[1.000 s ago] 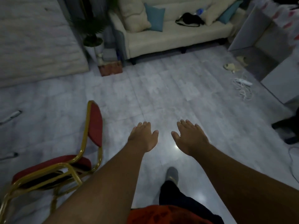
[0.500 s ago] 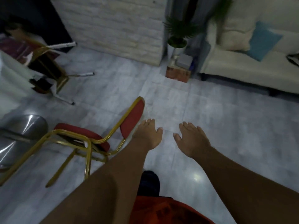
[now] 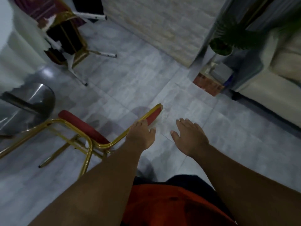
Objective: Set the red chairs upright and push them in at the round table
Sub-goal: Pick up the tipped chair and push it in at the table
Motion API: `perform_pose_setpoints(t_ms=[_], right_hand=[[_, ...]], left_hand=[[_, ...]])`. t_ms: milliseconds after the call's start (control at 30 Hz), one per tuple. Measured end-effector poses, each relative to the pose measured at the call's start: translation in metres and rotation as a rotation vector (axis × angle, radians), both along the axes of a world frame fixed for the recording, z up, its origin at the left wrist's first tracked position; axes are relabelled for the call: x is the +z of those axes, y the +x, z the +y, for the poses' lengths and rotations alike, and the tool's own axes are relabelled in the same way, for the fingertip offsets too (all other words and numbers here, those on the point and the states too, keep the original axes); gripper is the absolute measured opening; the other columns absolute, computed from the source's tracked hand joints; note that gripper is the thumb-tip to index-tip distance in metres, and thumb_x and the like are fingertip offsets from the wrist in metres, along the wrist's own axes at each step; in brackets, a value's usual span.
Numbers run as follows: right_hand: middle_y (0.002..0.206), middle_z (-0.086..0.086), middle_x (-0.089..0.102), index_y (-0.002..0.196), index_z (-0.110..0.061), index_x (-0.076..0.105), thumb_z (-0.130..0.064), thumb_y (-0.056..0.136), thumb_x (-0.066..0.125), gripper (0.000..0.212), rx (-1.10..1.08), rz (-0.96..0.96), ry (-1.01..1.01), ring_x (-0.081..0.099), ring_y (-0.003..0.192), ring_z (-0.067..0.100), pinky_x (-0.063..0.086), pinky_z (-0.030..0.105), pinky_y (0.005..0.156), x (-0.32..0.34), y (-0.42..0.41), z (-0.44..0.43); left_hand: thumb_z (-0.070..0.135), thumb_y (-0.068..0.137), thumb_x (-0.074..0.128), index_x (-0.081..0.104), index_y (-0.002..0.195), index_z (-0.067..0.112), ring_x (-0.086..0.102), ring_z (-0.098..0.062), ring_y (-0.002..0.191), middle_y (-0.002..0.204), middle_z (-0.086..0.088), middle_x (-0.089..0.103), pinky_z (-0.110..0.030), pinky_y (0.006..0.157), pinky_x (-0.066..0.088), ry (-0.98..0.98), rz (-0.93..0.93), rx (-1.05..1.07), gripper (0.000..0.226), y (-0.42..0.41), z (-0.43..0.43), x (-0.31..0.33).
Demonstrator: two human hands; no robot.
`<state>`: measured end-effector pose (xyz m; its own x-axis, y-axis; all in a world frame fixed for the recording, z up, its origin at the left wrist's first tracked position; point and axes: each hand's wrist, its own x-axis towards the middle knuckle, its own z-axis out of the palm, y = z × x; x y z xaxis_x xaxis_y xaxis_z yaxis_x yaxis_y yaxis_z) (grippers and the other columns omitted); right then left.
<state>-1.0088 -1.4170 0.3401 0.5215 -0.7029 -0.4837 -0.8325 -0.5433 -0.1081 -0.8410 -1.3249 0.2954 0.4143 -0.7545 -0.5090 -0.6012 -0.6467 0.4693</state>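
Left hand (image 3: 141,136) reaches out flat, fingers spread, over the backrest rail of the near chair (image 3: 84,128); whether it touches the rail I cannot tell. Right hand (image 3: 189,137) hovers open and empty, just right of that backrest. The chair lies tipped on its back on the floor, legs toward the table base (image 3: 27,103). A second chair (image 3: 68,39) lies toppled beyond it, beside the table. That frame looks like stiff metal tube, probably moderately heavy and smooth; the padded seat is soft. I'd grip the top rail, both hands, and pivot it up.
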Motion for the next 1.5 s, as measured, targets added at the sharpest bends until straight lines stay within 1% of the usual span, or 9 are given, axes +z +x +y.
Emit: perform_pose_setpoints(t_ms=[333, 500, 633, 733, 900, 1000, 1067, 1267, 1500], right_hand=[[0.167, 0.004, 0.017, 0.158, -0.019, 0.021, -0.050, 0.102, 0.032, 0.065, 0.283, 0.059, 0.129, 0.013, 0.154, 0.021, 0.006, 0.041, 0.125, -0.071, 0.081, -0.120], [0.158, 0.005, 0.035, 0.148, -0.022, 0.037, -0.055, 0.086, 0.050, 0.072, 0.466, 0.061, 0.194, 0.037, 0.141, 0.029, 0.028, 0.048, 0.116, -0.128, 0.113, -0.177], [0.154, 0.006, 0.039, 0.144, -0.024, 0.041, -0.049, 0.081, 0.058, 0.070, 0.546, 0.087, 0.225, 0.036, 0.139, 0.030, 0.031, 0.051, 0.112, -0.181, 0.128, -0.211], [0.153, 0.009, 0.039, 0.144, -0.022, 0.040, -0.046, 0.081, 0.065, 0.072, 0.576, 0.071, 0.213, 0.038, 0.138, 0.033, 0.034, 0.051, 0.111, -0.237, 0.137, -0.238], [0.155, 0.011, 0.038, 0.149, -0.022, 0.036, -0.048, 0.082, 0.072, 0.081, 0.728, 0.058, 0.196, 0.038, 0.141, 0.034, 0.033, 0.051, 0.115, -0.340, 0.161, -0.280], [0.140, 0.010, 0.052, 0.142, -0.018, 0.045, -0.047, 0.084, 0.073, 0.070, 0.817, 0.023, 0.279, 0.050, 0.128, 0.032, 0.037, 0.048, 0.111, -0.390, 0.169, -0.287], [0.123, 0.009, 0.059, 0.131, -0.016, 0.053, -0.041, 0.086, 0.072, 0.055, 0.830, -0.032, 0.337, 0.054, 0.111, 0.029, 0.041, 0.039, 0.096, -0.412, 0.171, -0.289], [0.104, 0.012, 0.057, 0.108, -0.008, 0.061, -0.030, 0.085, 0.075, 0.035, 0.872, -0.203, 0.352, 0.037, 0.090, 0.017, 0.033, 0.034, 0.077, -0.427, 0.166, -0.291], [0.106, 0.011, 0.057, 0.109, -0.008, 0.061, -0.028, 0.084, 0.076, 0.035, 0.950, -0.210, 0.290, 0.050, 0.097, 0.028, 0.031, 0.032, 0.076, -0.402, 0.168, -0.280]], left_hand=[[0.042, 0.103, 0.045, 0.042, 0.147, 0.002, 0.043, -0.035, 0.140, 0.151, -0.018, 0.048, -0.044, 0.116, 0.033, 0.074, 0.017, 0.264, 0.060, 0.052, -0.054, -0.057], [0.051, 0.093, 0.041, 0.051, 0.140, 0.001, 0.055, -0.042, 0.126, 0.136, -0.023, 0.059, -0.045, 0.105, 0.042, 0.151, 0.006, 0.411, 0.069, 0.061, -0.094, -0.097], [0.040, 0.098, 0.056, 0.044, 0.147, 0.000, 0.048, -0.040, 0.135, 0.145, -0.023, 0.053, -0.045, 0.114, 0.036, 0.209, 0.053, 0.387, 0.064, 0.064, -0.121, -0.156], [0.049, 0.092, 0.048, 0.041, 0.150, 0.007, 0.044, -0.036, 0.138, 0.149, -0.016, 0.051, -0.044, 0.117, 0.032, 0.218, 0.054, 0.364, 0.072, 0.065, -0.139, -0.205], [0.048, 0.094, 0.060, 0.037, 0.151, 0.016, 0.040, -0.029, 0.142, 0.152, -0.007, 0.047, -0.046, 0.123, 0.027, 0.183, -0.018, 0.305, 0.070, 0.067, -0.165, -0.296], [0.051, 0.093, 0.060, 0.044, 0.146, 0.022, 0.046, -0.028, 0.134, 0.143, -0.004, 0.053, -0.045, 0.119, 0.031, 0.150, 0.003, 0.335, 0.063, 0.061, -0.174, -0.340], [0.056, 0.093, 0.058, 0.050, 0.137, 0.025, 0.051, -0.026, 0.123, 0.132, -0.002, 0.056, -0.045, 0.110, 0.039, 0.146, -0.034, 0.346, 0.055, 0.054, -0.179, -0.359], [0.066, 0.092, 0.050, 0.051, 0.124, 0.024, 0.054, -0.027, 0.112, 0.120, -0.002, 0.056, -0.047, 0.089, 0.047, 0.178, -0.226, 0.371, 0.053, 0.043, -0.193, -0.373], [0.052, 0.102, 0.041, 0.048, 0.126, 0.020, 0.054, -0.025, 0.112, 0.124, -0.004, 0.055, -0.045, 0.091, 0.049, 0.143, -0.262, 0.272, 0.041, 0.035, -0.193, -0.356]])
